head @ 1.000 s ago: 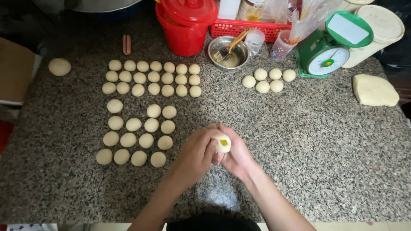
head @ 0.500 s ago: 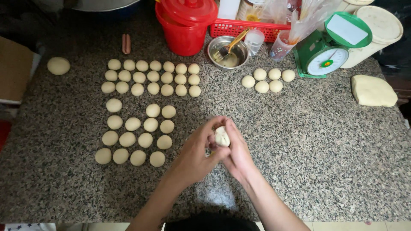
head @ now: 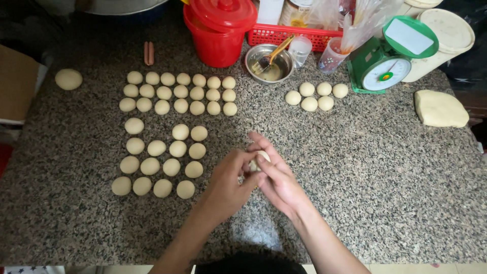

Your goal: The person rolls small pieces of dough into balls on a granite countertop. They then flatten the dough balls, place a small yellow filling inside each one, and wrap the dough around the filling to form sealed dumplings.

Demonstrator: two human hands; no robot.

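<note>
Both my hands meet over the middle of the speckled granite counter (head: 385,167), closed around one small pale dough ball (head: 259,158). My left hand (head: 231,180) cups it from the left, my right hand (head: 274,175) from the right, with the fingers over the top. Only a sliver of the ball shows between my fingers. To the left lie several finished dough balls in rows (head: 160,162), and a tighter block of smaller balls (head: 180,93) sits farther back.
Several more dough balls (head: 314,96) lie near a green kitchen scale (head: 388,61). A red lidded bucket (head: 219,30), a metal bowl with a brush (head: 269,63), a red basket (head: 299,34) and a dough slab (head: 440,108) line the back and right. One larger dough ball (head: 68,79) sits far left.
A yellow filling was visible in the dough a second ago. My fingers have since closed the dough over it and turned the ball between both hands.
</note>
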